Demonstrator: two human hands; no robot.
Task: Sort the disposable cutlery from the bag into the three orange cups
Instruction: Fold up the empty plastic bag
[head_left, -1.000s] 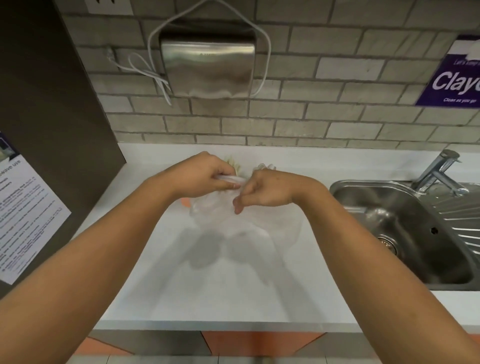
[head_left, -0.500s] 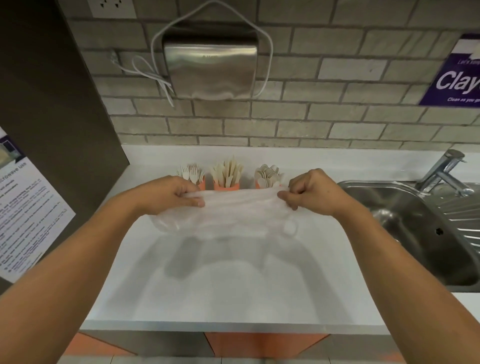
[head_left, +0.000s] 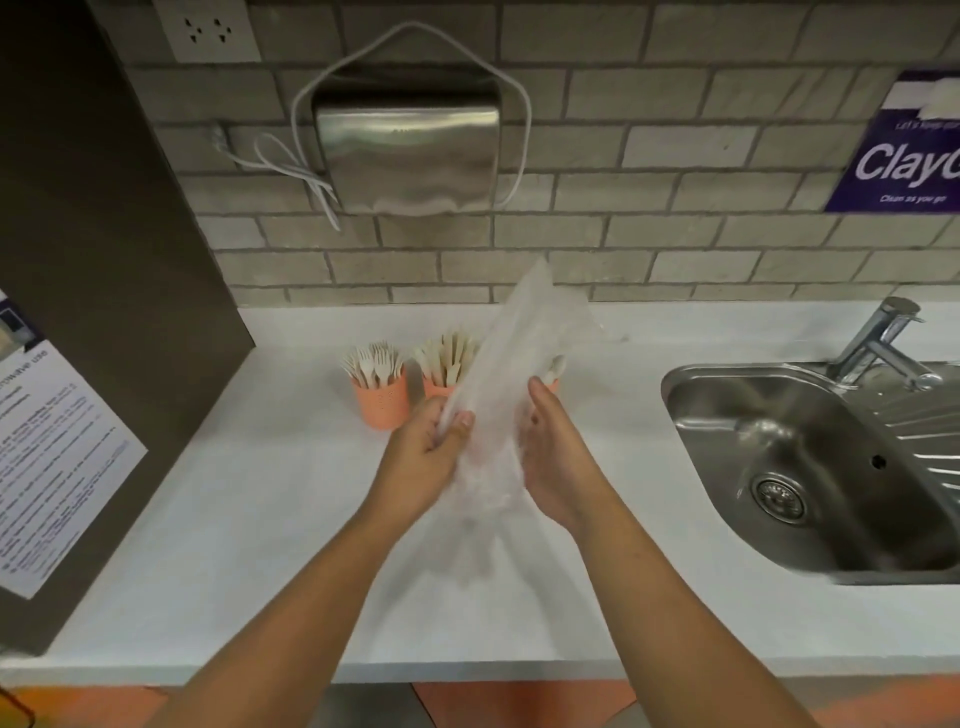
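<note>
now we hold the bag (head_left: 514, 364) on end over the counter (head_left: 260, 519), no longer stretched wide: left hand (head_left: 423, 457) pinches its edge, right hand (head_left: 556, 457) lies flat against it. it mostly hides the third cup (head_left: 553, 385).

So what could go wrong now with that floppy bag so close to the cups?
1. The bag is held up right in front of the middle cup and the right cup. A swing could tip one over and spill cutlery on the counter.
2. Only the left hand pinches the bag. The right hand lies flat against it, so the bag might slip down.
</note>
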